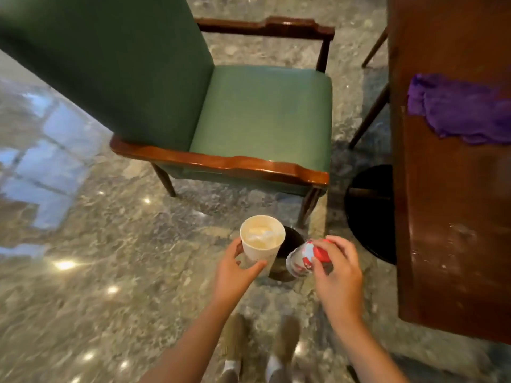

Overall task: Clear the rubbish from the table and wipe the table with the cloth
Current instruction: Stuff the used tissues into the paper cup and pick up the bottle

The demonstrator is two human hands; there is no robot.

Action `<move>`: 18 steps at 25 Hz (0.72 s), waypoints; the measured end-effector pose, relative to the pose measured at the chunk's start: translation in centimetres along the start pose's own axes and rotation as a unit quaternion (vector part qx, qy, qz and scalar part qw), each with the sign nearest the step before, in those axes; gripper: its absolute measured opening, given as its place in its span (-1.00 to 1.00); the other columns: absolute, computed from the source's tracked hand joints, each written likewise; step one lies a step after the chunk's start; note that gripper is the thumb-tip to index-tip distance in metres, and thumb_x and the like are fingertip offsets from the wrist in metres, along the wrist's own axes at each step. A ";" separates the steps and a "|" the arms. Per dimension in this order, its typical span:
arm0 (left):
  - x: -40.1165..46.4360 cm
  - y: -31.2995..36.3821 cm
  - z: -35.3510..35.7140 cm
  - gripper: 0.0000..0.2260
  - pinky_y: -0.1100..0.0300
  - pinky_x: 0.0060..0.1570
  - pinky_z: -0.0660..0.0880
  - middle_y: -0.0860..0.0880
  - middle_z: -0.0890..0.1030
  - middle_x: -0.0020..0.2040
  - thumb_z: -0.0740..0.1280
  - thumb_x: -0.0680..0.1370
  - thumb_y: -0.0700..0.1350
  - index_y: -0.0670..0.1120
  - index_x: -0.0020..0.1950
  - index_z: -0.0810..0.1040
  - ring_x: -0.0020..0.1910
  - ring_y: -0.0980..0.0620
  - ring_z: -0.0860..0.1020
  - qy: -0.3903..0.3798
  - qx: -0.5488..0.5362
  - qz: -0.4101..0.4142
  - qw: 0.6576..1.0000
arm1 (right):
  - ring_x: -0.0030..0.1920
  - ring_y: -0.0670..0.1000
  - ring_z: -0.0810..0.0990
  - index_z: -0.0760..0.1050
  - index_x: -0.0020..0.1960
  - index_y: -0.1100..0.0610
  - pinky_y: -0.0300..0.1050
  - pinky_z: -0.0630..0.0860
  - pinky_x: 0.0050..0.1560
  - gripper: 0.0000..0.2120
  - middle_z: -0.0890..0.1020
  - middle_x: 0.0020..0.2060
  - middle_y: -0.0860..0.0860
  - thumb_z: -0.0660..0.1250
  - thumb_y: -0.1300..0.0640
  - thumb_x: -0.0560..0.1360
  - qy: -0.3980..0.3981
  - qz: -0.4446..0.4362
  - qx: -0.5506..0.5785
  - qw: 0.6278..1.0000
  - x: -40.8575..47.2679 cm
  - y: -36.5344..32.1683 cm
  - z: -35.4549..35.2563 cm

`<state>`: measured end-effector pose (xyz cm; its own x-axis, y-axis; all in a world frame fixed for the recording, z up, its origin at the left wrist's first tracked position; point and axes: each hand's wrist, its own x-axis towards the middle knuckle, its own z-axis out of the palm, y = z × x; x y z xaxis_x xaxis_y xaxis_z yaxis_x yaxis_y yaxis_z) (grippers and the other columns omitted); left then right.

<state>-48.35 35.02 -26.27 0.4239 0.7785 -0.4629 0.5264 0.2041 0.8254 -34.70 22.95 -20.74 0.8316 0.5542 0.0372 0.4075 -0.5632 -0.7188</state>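
My left hand (235, 268) grips a white paper cup (262, 240), upright, with crumpled stuff inside. My right hand (338, 268) holds a red and white can (302, 259), tilted with its top pointing down to the left. Both are held over a small black bin (289, 254) on the floor, mostly hidden behind the cup and the can. On the brown wooden table (453, 217) at the right lies a crumpled purple cloth (459, 109), near the table's left edge.
A green padded armchair (260, 117) with wooden arms stands just beyond the bin, left of the table. The table's round black base (370, 214) sits on the glossy stone floor. My feet (260, 344) are below the hands.
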 end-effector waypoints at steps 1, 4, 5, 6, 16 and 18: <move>1.8 -1.8 0.6 -0.42 0.25 0.05 0.40 0.22 0.50 0.06 0.54 0.33 -0.13 0.09 0.29 0.41 0.03 0.39 0.43 -0.005 -0.006 -0.011 1.000 | 0.10 0.12 0.52 0.61 0.00 0.16 -0.06 0.47 0.10 -0.70 0.52 0.08 0.07 0.44 0.42 0.32 0.006 0.021 0.003 1.000 0.4 1.5 2.0; 7.0 -8.1 3.4 -0.44 0.26 0.02 0.45 0.15 0.52 0.08 0.54 0.33 -0.13 0.09 0.26 0.42 0.02 0.37 0.46 -0.016 -0.009 -0.024 1.000 | 0.06 0.14 0.53 0.61 -0.03 0.17 -0.03 0.49 0.08 -0.71 0.51 0.05 0.10 0.44 0.43 0.31 0.003 0.024 -0.017 1.000 1.8 7.3 8.5; 8.6 -10.1 4.5 -0.44 0.24 0.03 0.47 0.16 0.52 0.07 0.55 0.33 -0.11 0.09 0.26 0.41 0.03 0.34 0.47 -0.021 -0.002 -0.027 0.999 | 0.05 0.15 0.53 0.61 -0.03 0.19 -0.01 0.51 0.07 -0.72 0.51 0.03 0.12 0.44 0.44 0.31 -0.003 0.028 -0.025 0.999 2.1 9.4 10.7; 10.0 -11.9 5.4 -0.43 0.21 0.06 0.48 0.17 0.51 0.07 0.55 0.32 -0.08 0.09 0.26 0.41 0.04 0.29 0.48 -0.027 0.007 -0.028 0.999 | 0.04 0.16 0.53 0.62 -0.03 0.20 -0.02 0.51 0.06 -0.72 0.51 0.02 0.13 0.45 0.44 0.31 -0.011 0.030 -0.034 0.999 2.2 11.3 12.6; 21.0 -24.7 17.1 -0.59 0.51 -0.23 0.27 0.36 0.44 -0.15 0.48 0.29 0.22 0.33 0.02 0.35 -0.20 0.45 0.38 -0.061 0.036 -0.067 0.995 | -0.02 0.05 0.53 0.52 0.00 0.09 -0.08 0.54 0.01 -0.72 0.45 0.00 0.02 0.45 0.30 0.35 -0.094 0.114 -0.145 0.978 4.1 28.1 26.9; 21.2 -26.3 18.0 -0.58 0.53 -0.19 0.26 0.39 0.45 -0.10 0.50 0.32 0.11 0.38 0.03 0.36 -0.16 0.48 0.38 -0.093 0.037 -0.069 0.993 | 0.02 0.07 0.53 0.48 0.03 0.08 -0.07 0.52 0.04 -0.71 0.44 0.04 0.03 0.44 0.28 0.36 -0.109 0.146 -0.150 0.972 3.9 29.7 27.9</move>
<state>-39.95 35.48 -63.62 0.4694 0.6214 -0.6273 0.6391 0.2511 0.7270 -29.93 25.47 -61.29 0.8420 0.4416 -0.3098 0.2845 -0.8515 -0.4404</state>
